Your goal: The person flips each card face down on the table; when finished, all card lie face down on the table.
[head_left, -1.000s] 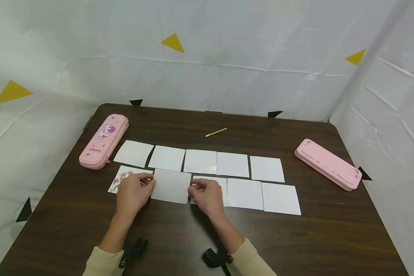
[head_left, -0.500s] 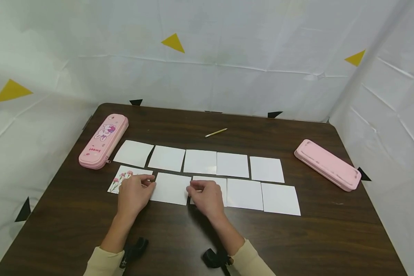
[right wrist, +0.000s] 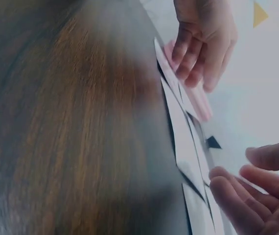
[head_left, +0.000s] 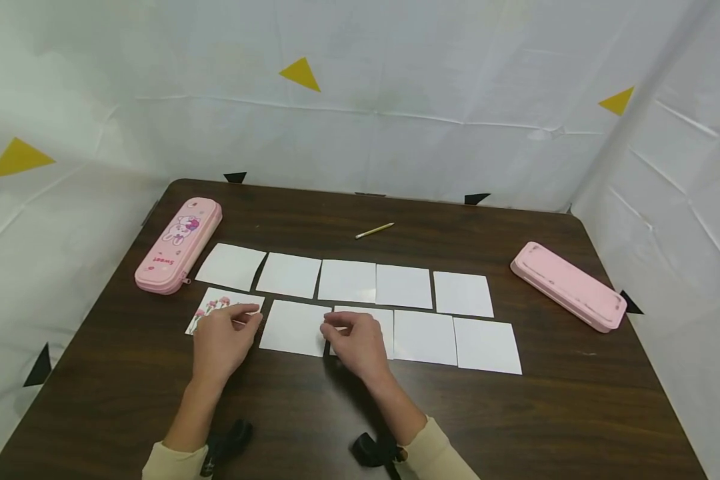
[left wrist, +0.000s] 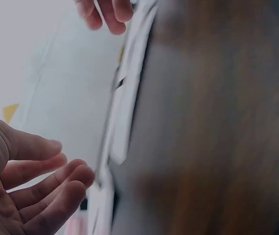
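Note:
Square white cards lie in two rows on the dark table. In the front row, the leftmost card [head_left: 213, 301] bears pink flowers, partly hidden by my left hand [head_left: 222, 343]. Beside it lies a blank card [head_left: 293, 328], between my two hands. Over the right edge of that blank card hovers my right hand [head_left: 357, 343], which also covers part of the third card [head_left: 372, 317]. Both wrist views show relaxed, loosely bent fingers with nothing between them, the left hand's fingertips [left wrist: 83, 174] and the right hand's fingertips [right wrist: 222, 181] being apart from the cards.
A pink pencil case [head_left: 179, 245] with a bunny print lies at the left. At the right is another pink case [head_left: 567, 287]. Behind the back row of blank cards [head_left: 347, 280] rests a pencil [head_left: 375, 231]. White sheeting [head_left: 372, 100] stands around the table's far sides.
The blank card between my hands has been lowered onto the table and let go. My left hand has since drawn away to the left; the right hand has barely moved.

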Demonstrator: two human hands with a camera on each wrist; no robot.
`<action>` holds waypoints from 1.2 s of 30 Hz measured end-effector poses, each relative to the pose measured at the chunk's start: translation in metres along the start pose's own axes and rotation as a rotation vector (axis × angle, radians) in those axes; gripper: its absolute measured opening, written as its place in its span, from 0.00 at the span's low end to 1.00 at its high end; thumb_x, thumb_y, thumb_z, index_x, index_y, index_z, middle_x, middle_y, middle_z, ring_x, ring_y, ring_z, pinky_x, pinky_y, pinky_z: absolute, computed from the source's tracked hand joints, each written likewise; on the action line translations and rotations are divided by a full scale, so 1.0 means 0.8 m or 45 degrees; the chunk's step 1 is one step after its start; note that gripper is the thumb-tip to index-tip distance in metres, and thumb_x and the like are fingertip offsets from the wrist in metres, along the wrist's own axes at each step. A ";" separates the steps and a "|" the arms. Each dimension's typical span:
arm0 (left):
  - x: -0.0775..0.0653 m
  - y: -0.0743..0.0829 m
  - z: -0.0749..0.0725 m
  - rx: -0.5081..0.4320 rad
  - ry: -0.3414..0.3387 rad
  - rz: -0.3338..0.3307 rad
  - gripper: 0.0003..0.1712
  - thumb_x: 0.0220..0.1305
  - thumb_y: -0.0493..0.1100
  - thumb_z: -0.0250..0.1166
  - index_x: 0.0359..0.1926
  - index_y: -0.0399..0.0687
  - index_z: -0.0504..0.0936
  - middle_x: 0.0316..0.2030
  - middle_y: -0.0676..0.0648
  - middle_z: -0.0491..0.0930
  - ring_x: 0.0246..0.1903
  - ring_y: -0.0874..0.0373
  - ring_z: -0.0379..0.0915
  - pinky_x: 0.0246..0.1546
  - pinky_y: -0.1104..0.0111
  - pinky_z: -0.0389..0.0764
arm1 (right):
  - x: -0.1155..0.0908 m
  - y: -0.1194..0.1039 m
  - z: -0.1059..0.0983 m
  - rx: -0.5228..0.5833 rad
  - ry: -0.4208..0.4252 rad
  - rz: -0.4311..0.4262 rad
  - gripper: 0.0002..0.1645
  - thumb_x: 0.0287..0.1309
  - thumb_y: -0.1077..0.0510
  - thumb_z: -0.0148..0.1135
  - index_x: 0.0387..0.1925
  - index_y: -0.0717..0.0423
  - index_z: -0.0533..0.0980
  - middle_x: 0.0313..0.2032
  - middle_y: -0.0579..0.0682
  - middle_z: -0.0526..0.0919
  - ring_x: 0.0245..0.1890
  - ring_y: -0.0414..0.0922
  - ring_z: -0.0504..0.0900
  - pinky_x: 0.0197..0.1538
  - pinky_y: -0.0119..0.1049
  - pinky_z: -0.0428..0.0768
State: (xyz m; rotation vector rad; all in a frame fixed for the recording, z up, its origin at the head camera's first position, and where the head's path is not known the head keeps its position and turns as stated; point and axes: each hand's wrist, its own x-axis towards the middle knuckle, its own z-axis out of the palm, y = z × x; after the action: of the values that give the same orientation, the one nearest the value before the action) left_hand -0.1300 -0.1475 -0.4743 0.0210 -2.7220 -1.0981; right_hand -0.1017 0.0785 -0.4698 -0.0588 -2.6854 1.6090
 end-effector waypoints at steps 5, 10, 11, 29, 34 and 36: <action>0.000 -0.013 -0.034 0.048 0.141 -0.094 0.14 0.65 0.43 0.64 0.45 0.41 0.88 0.33 0.40 0.86 0.35 0.44 0.81 0.44 0.47 0.69 | -0.001 -0.011 0.017 0.201 -0.154 -0.063 0.15 0.61 0.63 0.65 0.49 0.62 0.83 0.42 0.55 0.87 0.30 0.48 0.87 0.33 0.31 0.81; 0.002 -0.034 -0.055 0.201 0.082 -0.189 0.21 0.67 0.45 0.61 0.55 0.36 0.82 0.50 0.30 0.79 0.50 0.31 0.73 0.48 0.39 0.68 | -0.004 -0.019 0.051 0.488 -0.413 -0.042 0.22 0.65 0.65 0.61 0.59 0.66 0.75 0.54 0.60 0.81 0.44 0.53 0.86 0.40 0.34 0.83; 0.003 -0.038 -0.058 0.227 0.054 -0.202 0.23 0.67 0.46 0.60 0.57 0.36 0.80 0.53 0.28 0.76 0.52 0.29 0.71 0.49 0.38 0.68 | -0.004 -0.021 0.058 0.545 -0.457 -0.030 0.23 0.65 0.65 0.60 0.61 0.67 0.74 0.56 0.61 0.80 0.48 0.53 0.84 0.41 0.35 0.83; 0.003 -0.057 -0.066 0.282 -0.101 -0.260 0.28 0.70 0.52 0.55 0.61 0.35 0.76 0.53 0.28 0.77 0.48 0.30 0.73 0.45 0.39 0.69 | -0.006 -0.028 0.105 0.927 -0.651 0.184 0.31 0.68 0.66 0.55 0.70 0.69 0.61 0.67 0.62 0.67 0.64 0.52 0.71 0.52 0.40 0.79; 0.002 -0.058 -0.063 0.214 -0.093 -0.295 0.27 0.70 0.52 0.54 0.60 0.36 0.77 0.48 0.33 0.81 0.45 0.36 0.75 0.50 0.39 0.64 | -0.004 -0.031 0.105 1.040 -0.648 0.260 0.32 0.67 0.67 0.56 0.69 0.72 0.59 0.67 0.65 0.65 0.65 0.55 0.70 0.53 0.42 0.79; 0.001 -0.059 -0.063 0.195 -0.095 -0.329 0.27 0.71 0.52 0.54 0.61 0.37 0.77 0.48 0.33 0.80 0.44 0.38 0.75 0.51 0.39 0.63 | -0.005 -0.033 0.105 1.050 -0.639 0.276 0.32 0.67 0.67 0.56 0.68 0.73 0.60 0.67 0.66 0.66 0.64 0.55 0.71 0.52 0.43 0.79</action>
State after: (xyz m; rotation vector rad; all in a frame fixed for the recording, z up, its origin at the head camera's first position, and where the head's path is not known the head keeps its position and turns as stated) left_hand -0.1242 -0.2164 -0.4713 0.3715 -2.9258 -0.9654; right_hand -0.1010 -0.0086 -0.4860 0.0755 -2.0714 2.9951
